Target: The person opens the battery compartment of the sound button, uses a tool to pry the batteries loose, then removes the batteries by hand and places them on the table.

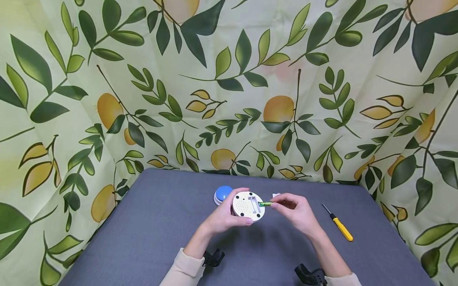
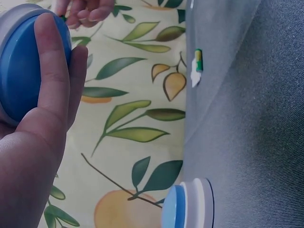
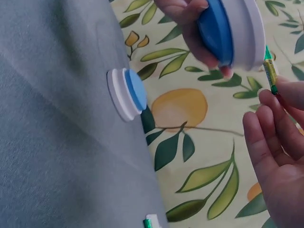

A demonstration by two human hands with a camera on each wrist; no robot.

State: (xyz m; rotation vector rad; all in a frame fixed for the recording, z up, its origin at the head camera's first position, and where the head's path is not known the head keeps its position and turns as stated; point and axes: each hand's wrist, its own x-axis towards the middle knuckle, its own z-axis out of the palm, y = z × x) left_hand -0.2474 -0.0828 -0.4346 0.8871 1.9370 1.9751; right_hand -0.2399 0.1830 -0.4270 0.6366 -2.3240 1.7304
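Note:
My left hand (image 1: 221,217) grips a round push-button device by its rim. Its white underside (image 1: 242,206) faces me, showing a speaker grille, dark feet and an uncovered battery compartment (image 1: 254,204). The blue dome (image 2: 19,71) points away, with left fingers spread across it in the left wrist view. Between thumb and fingertips, my right hand (image 1: 298,212) pinches a small green-and-yellow battery (image 1: 266,204). One end of that battery is at the compartment's right edge; whether it touches inside cannot be told.
A second blue-topped button (image 1: 223,193) stands on the grey table behind my left hand. Another green battery (image 2: 199,60) lies by a small white piece (image 2: 194,75), mostly hidden behind my right hand in the head view. A yellow-handled screwdriver (image 1: 342,228) lies at right. Patterned cloth walls surround the table.

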